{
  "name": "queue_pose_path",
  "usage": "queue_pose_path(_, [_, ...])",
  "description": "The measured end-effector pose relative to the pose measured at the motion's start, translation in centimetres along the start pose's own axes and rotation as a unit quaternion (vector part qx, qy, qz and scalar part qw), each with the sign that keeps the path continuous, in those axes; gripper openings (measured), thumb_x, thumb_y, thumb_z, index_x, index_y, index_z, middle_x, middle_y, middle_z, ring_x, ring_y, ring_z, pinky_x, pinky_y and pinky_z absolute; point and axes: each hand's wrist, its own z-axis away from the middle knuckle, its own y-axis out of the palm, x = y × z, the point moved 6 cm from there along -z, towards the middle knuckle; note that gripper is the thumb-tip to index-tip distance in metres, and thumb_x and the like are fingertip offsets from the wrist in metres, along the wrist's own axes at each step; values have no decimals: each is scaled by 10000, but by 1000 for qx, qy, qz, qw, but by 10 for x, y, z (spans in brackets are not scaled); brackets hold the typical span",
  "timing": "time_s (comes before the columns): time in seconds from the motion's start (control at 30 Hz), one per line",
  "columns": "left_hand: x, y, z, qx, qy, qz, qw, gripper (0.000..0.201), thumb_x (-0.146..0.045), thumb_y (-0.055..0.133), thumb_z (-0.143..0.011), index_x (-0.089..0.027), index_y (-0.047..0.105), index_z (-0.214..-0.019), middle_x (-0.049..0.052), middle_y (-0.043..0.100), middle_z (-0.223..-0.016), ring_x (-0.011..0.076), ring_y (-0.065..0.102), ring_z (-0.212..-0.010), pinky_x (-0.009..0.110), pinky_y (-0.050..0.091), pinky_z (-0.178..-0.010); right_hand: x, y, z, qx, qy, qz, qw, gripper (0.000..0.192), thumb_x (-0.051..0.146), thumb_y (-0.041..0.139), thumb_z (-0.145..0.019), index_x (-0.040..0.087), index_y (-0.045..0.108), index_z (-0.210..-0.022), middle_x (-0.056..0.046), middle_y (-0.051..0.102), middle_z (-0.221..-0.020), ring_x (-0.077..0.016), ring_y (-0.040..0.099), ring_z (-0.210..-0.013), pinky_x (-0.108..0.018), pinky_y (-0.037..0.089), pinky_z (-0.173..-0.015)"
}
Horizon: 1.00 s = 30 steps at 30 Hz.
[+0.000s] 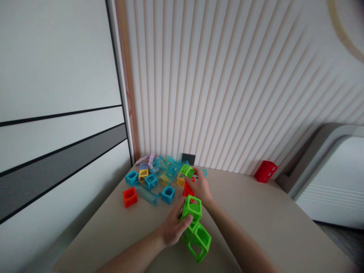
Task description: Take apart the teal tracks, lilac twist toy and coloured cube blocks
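My left hand (173, 226) is closed around several joined green cube blocks (202, 236), open-sided frames with holes in their faces, held above the near part of the table. Farther off, my right hand (200, 185) has its fingers on a single green cube block (187, 170). Under and beside that hand lie red blocks (187, 189), partly covered by it, and a yellow cube block (180, 179). A blue cube block (168, 194) rests just left of my hands.
An orange-red cube block (130, 197) sits on the table (244, 212) at left, near more blue and yellow blocks. Translucent teal pieces (167, 165) pile up by the ribbed wall (193, 94). A red box-like object (265, 171) and a dark square (188, 159) stand against it.
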Motion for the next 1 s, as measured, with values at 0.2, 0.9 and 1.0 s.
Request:
queue_pose_path(0.2, [5,-9,-3,-49,-10,-36,998,541,-640,513,-905,-217,596,-1230,94,685,-1101,250,634,-1037,368,515,-935,-20,18,-4,-7,-2,84,996,393,320,730,-771,210,626,-1134,-97,721,-1062,-307,667,-1009,-453,501,-898])
queue_pose_path(0.9, [5,-62,-4,-368,36,-95,924,524,-610,536,-901,-220,532,-1250,124,646,-1263,278,619,-1185,370,521,-947,36,-21,98,100,-124,-46,986,579,398,651,-894,250,486,-1429,-81,688,-1156,-238,632,-933,-365,519,-846])
queue_pose_path(1.0, [4,-65,-5,-359,31,-85,929,500,-631,534,-890,-222,578,-1174,104,700,-1123,275,665,-1087,357,563,-847,30,-15,102,88,-96,-51,990,526,352,636,-913,252,491,-1409,-63,709,-1059,-229,648,-917,-356,534,-844])
